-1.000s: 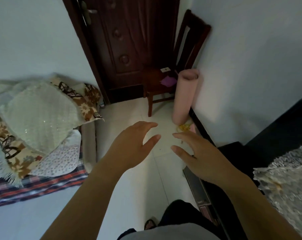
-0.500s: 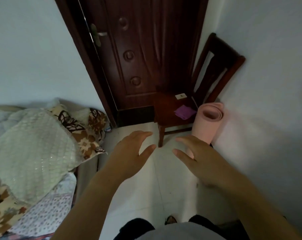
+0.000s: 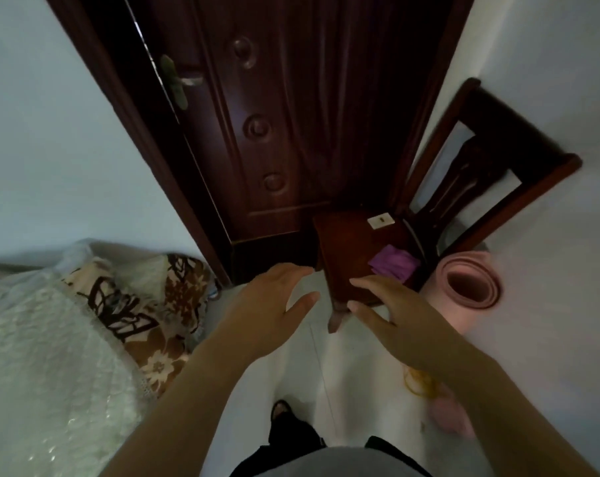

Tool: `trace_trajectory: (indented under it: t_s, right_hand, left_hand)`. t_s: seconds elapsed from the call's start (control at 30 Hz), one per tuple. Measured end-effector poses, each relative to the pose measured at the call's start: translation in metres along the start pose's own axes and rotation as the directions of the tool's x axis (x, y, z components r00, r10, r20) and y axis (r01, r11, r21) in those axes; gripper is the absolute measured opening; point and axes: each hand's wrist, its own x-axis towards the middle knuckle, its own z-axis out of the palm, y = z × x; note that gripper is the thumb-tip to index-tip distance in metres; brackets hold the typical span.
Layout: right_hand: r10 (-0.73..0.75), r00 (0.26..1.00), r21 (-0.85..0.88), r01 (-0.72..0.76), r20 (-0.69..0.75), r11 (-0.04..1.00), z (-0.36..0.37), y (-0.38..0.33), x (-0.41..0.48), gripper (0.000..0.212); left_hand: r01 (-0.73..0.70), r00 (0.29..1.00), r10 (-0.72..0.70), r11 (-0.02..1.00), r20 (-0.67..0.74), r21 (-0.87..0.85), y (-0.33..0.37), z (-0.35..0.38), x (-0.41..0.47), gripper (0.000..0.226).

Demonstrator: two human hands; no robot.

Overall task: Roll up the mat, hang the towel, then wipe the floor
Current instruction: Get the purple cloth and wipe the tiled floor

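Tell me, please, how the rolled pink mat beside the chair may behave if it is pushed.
The rolled pink mat stands on end by the wall, so a push near its top would probably tip it. Lying down, it would likely roll. No strap shows around it, so its layers may loosen.

A dark door (image 3: 291,132) was seen, a handle (image 3: 179,80) fixed near its left edge. A chair (image 3: 491,160) was set at the door's right, a white card (image 3: 381,222) laid on its seat. Bedding (image 3: 50,339) and a patterned pillow (image 3: 174,287) were heaped left of the door.
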Motion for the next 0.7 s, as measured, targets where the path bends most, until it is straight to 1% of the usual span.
trace_trajectory:
  t_s: [0.13, 0.23, 0.3, 0.37, 0.43, 0.53, 0.57, 0.7]
  right_hand:
    - [0.106, 0.992, -0.012, -0.107, -0.064, 0.994, -0.003, 0.006, 0.06, 0.047]
    - [0.184, 0.975, 0.03, -0.182, -0.123, 0.983, -0.009, 0.02, 0.091, 0.055]
    - [0.237, 0.961, 0.049, -0.232, -0.142, 0.971, -0.016, 0.038, 0.105, 0.059]
    - [0.281, 0.945, 0.049, -0.277, -0.168, 0.96, -0.026, 0.06, 0.119, 0.058]
    - [0.32, 0.927, 0.061, -0.314, -0.196, 0.948, -0.038, 0.083, 0.134, 0.063]
    - [0.357, 0.908, 0.091, -0.345, -0.218, 0.934, -0.057, 0.117, 0.158, 0.07]
    - [0.374, 0.9, 0.103, -0.36, -0.225, 0.927, -0.064, 0.127, 0.166, 0.069]
    - [0.47, 0.851, 0.133, -0.451, -0.234, 0.883, -0.086, 0.166, 0.198, 0.052]
  left_hand:
    - [-0.078, 0.993, 0.077, 0.997, 0.084, 0.008, -0.03, -0.017, 0.072, 0.049]
    - [-0.122, 0.977, 0.117, 0.992, 0.177, 0.017, -0.04, -0.02, 0.125, 0.061]
    - [-0.153, 0.961, 0.147, 0.988, 0.234, 0.01, -0.039, -0.019, 0.161, 0.066]
    - [-0.182, 0.947, 0.178, 0.983, 0.267, -0.012, -0.034, -0.016, 0.199, 0.064]
    - [-0.214, 0.937, 0.211, 0.977, 0.279, -0.02, -0.028, -0.01, 0.237, 0.057]
    - [-0.232, 0.924, 0.217, 0.973, 0.316, 0.01, -0.018, 0.0, 0.286, 0.055]
    - [-0.239, 0.915, 0.217, 0.971, 0.339, 0.023, -0.015, 0.003, 0.302, 0.055]
    - [-0.294, 0.875, 0.246, 0.954, 0.416, 0.054, -0.005, 0.01, 0.363, 0.055]
